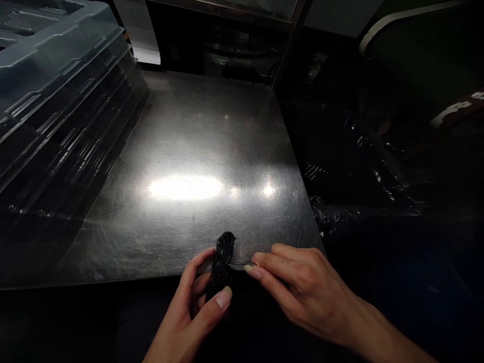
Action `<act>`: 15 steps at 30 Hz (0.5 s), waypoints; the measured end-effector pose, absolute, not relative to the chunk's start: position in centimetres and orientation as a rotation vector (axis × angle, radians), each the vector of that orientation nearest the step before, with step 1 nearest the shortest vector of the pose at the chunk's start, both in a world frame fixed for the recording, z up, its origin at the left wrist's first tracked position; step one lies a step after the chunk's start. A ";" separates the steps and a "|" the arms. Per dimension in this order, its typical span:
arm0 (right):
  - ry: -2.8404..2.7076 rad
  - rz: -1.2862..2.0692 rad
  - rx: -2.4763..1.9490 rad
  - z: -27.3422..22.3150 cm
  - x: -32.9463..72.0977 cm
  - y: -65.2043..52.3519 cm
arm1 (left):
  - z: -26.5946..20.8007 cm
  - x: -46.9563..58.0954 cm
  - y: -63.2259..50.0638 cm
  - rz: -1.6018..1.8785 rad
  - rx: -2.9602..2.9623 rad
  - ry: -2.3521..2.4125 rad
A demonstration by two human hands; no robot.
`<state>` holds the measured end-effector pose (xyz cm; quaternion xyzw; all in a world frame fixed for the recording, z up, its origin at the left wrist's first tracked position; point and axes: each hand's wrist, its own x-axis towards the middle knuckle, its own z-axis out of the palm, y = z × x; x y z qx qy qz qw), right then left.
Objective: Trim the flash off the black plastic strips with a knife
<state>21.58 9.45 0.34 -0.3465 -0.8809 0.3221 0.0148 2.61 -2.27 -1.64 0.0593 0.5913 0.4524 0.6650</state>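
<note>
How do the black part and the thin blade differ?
The black part, in the left hand, is thick and bumpy; the thin blade, in the right hand, looks flat. The part is black, the blade grey. The part points forward, the blade leftward. Both are held.

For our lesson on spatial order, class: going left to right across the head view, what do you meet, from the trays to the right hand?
Trays → left hand → black part → thin tool → right hand.

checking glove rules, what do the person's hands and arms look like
The left grip and right grip are bare human hands, ungloved, with no rings visible. The right forearm shows no sleeve. The left thumbnail looks fairly long.
</note>
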 end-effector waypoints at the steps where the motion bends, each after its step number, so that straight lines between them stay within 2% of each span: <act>1: -2.737 1.004 -1.077 0.3 21.6 9.4 | -1.6 2.6 -2.3 1.020 0.134 1.339; 15: -2.693 0.983 -1.045 0.1 21.7 9.4 | -1.6 2.1 -2.3 0.940 0.157 1.323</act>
